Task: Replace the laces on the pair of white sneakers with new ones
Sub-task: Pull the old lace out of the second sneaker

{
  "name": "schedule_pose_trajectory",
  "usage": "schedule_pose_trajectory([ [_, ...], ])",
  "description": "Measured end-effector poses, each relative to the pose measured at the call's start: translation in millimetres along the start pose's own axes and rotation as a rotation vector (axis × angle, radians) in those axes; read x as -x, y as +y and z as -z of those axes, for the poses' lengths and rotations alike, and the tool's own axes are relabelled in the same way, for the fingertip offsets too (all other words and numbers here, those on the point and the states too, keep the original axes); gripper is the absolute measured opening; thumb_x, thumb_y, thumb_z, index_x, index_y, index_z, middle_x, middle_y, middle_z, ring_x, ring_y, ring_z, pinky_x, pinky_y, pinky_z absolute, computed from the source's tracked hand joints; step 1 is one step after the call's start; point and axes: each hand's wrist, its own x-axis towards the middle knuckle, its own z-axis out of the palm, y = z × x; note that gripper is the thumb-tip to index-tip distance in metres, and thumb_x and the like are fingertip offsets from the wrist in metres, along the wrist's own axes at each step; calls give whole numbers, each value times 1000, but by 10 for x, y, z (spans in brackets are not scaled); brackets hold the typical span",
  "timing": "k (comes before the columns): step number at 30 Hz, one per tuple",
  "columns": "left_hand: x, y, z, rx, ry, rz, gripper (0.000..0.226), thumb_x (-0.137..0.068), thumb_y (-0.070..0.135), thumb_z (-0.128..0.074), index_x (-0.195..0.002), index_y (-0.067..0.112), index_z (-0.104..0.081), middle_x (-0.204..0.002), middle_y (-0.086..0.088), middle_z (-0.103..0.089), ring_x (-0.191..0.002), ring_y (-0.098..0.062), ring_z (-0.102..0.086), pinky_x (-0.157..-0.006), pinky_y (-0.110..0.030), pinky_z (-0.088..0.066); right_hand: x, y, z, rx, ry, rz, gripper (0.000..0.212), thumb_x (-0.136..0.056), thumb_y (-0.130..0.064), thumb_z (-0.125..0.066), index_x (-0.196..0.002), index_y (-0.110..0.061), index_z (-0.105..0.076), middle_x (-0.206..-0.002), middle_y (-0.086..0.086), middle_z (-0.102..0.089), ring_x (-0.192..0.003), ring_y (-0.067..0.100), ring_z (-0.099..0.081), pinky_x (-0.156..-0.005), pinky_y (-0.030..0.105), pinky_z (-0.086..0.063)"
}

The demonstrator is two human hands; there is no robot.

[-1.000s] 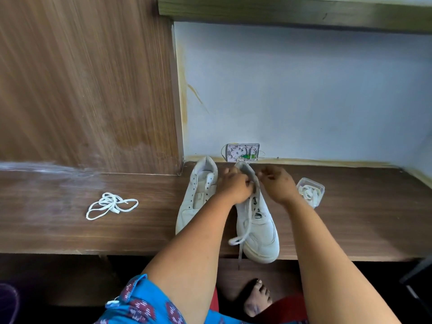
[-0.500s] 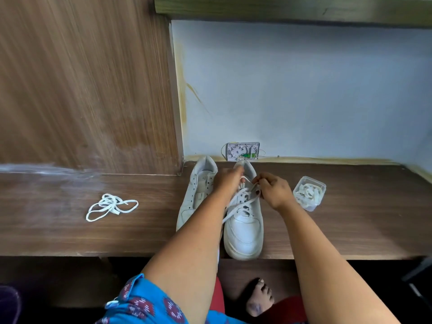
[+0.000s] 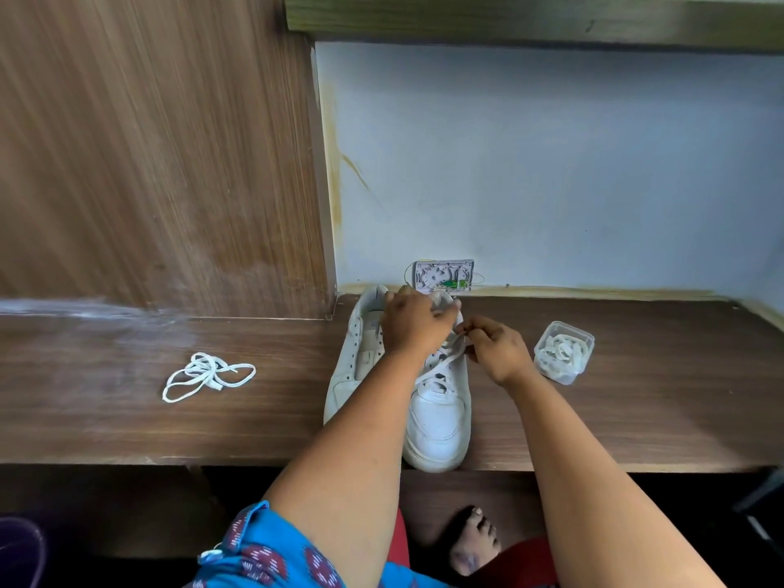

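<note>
**Here, a lace is gripped at the top of the right-hand sneaker**

Two white low-top sneakers are seen side by side on a dark brown wooden bench (image 3: 636,418), heels toward the back edge by the pale blue wall (image 3: 551,163) and toes toward the front edge. The left-hand white sneaker (image 3: 352,375) is shown with bare eyelets and is partly covered by the left forearm. The toe of the right-hand white sneaker (image 3: 441,422) reaches the front edge of the bench.

The left hand (image 3: 413,324) is placed over the heel opening of the right-hand sneaker, its fingers curled; whether anything is gripped beneath them cannot be told. The right hand (image 3: 496,350) is held just beside it, with thumb and fingertips pinched shut on a flat white lace (image 3: 445,358). This lace is seen running from the pinch down across the tongue and through the upper eyelets.

A loose tangled white shoelace (image 3: 208,375) is laid on the bench well to the left of the sneakers, nearer the middle than either edge. A small clear plastic box (image 3: 564,352) with coiled white lace inside is set near the right hand, apart from the sneaker. A small white wall plate (image 3: 443,275) is fixed just above the back edge. Below the front edge, a bare foot (image 3: 473,541) and a blue patterned sleeve (image 3: 271,549) are seen.
</note>
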Motion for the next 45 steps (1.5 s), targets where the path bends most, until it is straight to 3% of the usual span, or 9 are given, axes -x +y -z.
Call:
schedule_pose_trajectory([
  [7, -66, -101, -68, -220, -257, -105, 37, -96, 43, -48, -112, 15, -65, -135, -4, -47, -128, -31, -32, -99, -44, -39, -33, 24, -17, -39, 0, 7, 34, -89, -8, -43, -83, -25, -73, -62, -13, -64, -57, 5, -55, -65, 24, -44],
  [13, -65, 102, 333, 1243, 221, 502, 34, -98, 20, -51, -67, 17, -64, -86, -4, -67, -82, -17, -59, -60, -21, -49, -30, 57, 10, -52, -15, -15, 33, -89, -8, -43, -88, -22, -73, -84, -6, -70, -77, 10, -60, -81, 34, -52],
  [18, -24, -101, 197, 102, -45, -29, 35, -90, 55, -49, -86, 28, -71, -105, 7, -57, -113, -18, -45, -95, -36, -35, -3, 23, 20, -35, -20, -14, 36, -89, -8, -41, -91, -21, -74, -89, -10, -70, -92, 14, -63, -89, 40, -53],
  [23, -48, -111, 40, -285, -368, -235, 30, -92, 50, -52, -109, 31, -69, -144, 5, -40, -134, -25, -24, -104, -48, -28, 23, 8, 40, 4, -31, 32, 35, -89, -8, -42, -94, -23, -72, -94, -9, -69, -98, 18, -62, -89, 33, -48],
  [25, -51, -109, -16, -35, -292, -172, 17, -92, 33, -58, -96, 23, -71, -135, 4, -46, -127, -22, -32, -102, -42, -32, 32, 16, 40, 17, -35, 41, 33, -90, -9, -43, -94, -26, -70, -96, -8, -68, -97, 19, -61, -83, 28, -46],
  [30, -103, 71, 595, 1519, 151, 539, 21, -91, 15, -49, -71, 22, -54, -85, 2, -57, -73, -9, -47, -63, -24, -35, 43, 27, 60, 11, -40, 23, 33, -90, -13, -42, -95, -28, -71, -96, -5, -69, -91, 27, -63, -67, 20, -44],
  [33, -139, -32, 806, 1054, 95, 335, 24, -82, 22, -54, -60, 19, -62, -73, -1, -64, -57, -9, -51, -57, -25, -38, 41, -1, 47, 17, -51, 9, 26, -92, -20, -46, -94, -30, -70, -96, -5, -68, -89, 24, -62, -66, 23, -44],
  [39, 95, -15, 775, 74, -1167, 182, 16, -91, 18, -63, -99, 4, -65, -96, -14, -69, -68, -14, -68, -56, -17, -51, 15, 13, -62, 336, -123, 208, 40, -74, -41, -70, -111, -26, -68, -116, 5, -51, -108, 23, -53, -95, 33, -44],
  [45, 54, 8, 638, 352, -512, 125, 15, -92, 11, -58, -77, 11, -57, -72, -5, -62, -57, -13, -62, -49, -19, -50, 33, -37, -117, 367, 27, 381, 12, -79, -14, -74, -90, -13, -74, -113, 6, -57, -102, 25, -56, -85, 33, -47],
])
